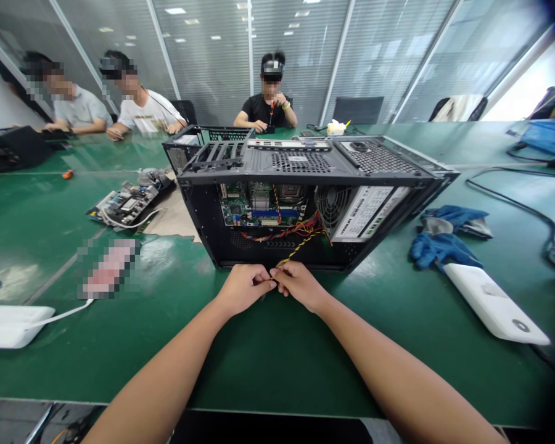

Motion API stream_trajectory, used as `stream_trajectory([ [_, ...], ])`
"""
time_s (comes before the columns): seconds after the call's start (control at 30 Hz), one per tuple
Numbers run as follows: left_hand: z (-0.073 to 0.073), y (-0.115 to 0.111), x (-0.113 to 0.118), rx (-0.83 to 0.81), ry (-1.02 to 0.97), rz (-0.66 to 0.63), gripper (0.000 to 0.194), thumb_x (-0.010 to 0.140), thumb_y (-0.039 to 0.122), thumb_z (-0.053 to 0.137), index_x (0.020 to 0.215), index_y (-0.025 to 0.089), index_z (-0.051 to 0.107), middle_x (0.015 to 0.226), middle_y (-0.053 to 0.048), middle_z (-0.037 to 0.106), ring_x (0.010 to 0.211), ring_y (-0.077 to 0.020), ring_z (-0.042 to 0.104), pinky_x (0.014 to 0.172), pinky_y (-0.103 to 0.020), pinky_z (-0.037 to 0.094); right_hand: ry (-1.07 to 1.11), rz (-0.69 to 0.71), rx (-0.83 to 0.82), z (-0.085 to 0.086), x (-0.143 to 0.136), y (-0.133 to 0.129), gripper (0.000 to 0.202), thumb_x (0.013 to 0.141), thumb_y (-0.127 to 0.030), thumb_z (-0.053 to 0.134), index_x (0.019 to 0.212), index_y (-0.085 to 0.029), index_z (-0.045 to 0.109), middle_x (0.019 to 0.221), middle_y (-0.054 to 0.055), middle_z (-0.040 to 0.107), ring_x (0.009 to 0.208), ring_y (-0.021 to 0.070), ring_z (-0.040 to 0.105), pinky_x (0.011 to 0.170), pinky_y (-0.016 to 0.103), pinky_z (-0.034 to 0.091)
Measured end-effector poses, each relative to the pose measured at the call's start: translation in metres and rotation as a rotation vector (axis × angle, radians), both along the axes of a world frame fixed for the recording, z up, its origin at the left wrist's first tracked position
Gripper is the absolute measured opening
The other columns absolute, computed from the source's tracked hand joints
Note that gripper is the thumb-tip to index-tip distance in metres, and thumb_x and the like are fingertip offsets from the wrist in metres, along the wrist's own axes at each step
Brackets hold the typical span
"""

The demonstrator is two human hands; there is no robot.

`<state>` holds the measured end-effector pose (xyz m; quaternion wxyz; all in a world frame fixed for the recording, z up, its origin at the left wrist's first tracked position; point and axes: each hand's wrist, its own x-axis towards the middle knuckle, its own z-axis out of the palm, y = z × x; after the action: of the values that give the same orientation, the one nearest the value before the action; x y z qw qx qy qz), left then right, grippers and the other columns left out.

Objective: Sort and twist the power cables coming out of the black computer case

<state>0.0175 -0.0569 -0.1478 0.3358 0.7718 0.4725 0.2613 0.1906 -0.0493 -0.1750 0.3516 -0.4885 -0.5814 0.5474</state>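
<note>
A black computer case (305, 165) lies on the green table with its open side toward me. Inside show a motherboard (263, 206) and a power supply (365, 213) with a fan and a white label. A twisted yellow-and-black cable (300, 245) runs from the power supply out over the case's near edge. My left hand (246, 287) and my right hand (298, 285) meet just in front of that edge, both pinched on the cable. The cable's end is mostly hidden by my fingers.
Blue work gloves (444, 237) and a white power bank (494, 302) lie to the right. Left are a circuit board assembly (132, 197), a blurred phone (111, 268) and another white power bank (9, 325) with a cord. Three people sit across the green table (277, 364).
</note>
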Motion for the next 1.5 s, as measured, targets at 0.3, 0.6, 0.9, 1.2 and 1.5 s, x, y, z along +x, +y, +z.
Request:
stream_trajectory([
  [0.3,0.0005,0.0012,-0.0004,0.087,0.079,-0.028,0.019,0.086,0.024,0.057,0.071,0.015,0.065,0.058,0.005,0.056,0.051,-0.0069,0.041,0.052,-0.02,0.029,0.002,0.001,0.026,0.0006,0.0003,0.0003,0.027,0.082,-0.039,0.059,0.066,-0.018,0.052,0.052,-0.003,0.053,0.046,0.0093,0.048,0.046,0.023,0.039],
  [0.6,0.0004,0.0004,0.0001,-0.002,-0.015,-0.001,0.016,0.081,0.026,0.065,0.069,0.016,0.063,0.056,0.005,0.06,0.049,-0.0071,0.047,0.051,-0.019,0.033,0.016,0.004,0.01,0.0009,-0.0001,0.0009,0.025,0.082,-0.038,0.059,0.069,-0.018,0.054,0.051,-0.004,0.051,0.045,0.0092,0.047,0.045,0.022,0.039],
  [0.9,0.0001,0.0003,0.0002,0.064,0.044,-0.01,0.018,0.084,0.024,0.06,0.069,0.016,0.064,0.057,0.005,0.057,0.051,-0.0066,0.043,0.051,-0.02,0.03,0.005,-0.003,0.017,-0.004,0.0002,0.0015,0.025,0.082,-0.039,0.06,0.069,-0.018,0.054,0.052,-0.004,0.052,0.046,0.0093,0.049,0.046,0.023,0.04],
  [1.2,0.0006,-0.0002,0.0007,0.045,0.022,0.001,0.017,0.083,0.025,0.061,0.069,0.016,0.064,0.057,0.005,0.057,0.051,-0.0066,0.044,0.051,-0.019,0.031,0.005,-0.003,0.012,-0.0021,0.0,0.0019,0.024,0.082,-0.038,0.059,0.07,-0.018,0.054,0.051,-0.004,0.052,0.045,0.0094,0.048,0.045,0.023,0.039],
  [1.5,-0.0009,0.0001,0.0001,0.016,0.009,0.0,0.018,0.083,0.027,0.062,0.068,0.016,0.062,0.056,0.005,0.059,0.049,-0.0068,0.046,0.05,-0.019,0.032,0.0,0.004,0.016,-0.0023,0.0008,0.0013,0.024,0.083,-0.038,0.058,0.07,-0.018,0.054,0.051,-0.004,0.052,0.045,0.0091,0.048,0.045,0.022,0.039],
])
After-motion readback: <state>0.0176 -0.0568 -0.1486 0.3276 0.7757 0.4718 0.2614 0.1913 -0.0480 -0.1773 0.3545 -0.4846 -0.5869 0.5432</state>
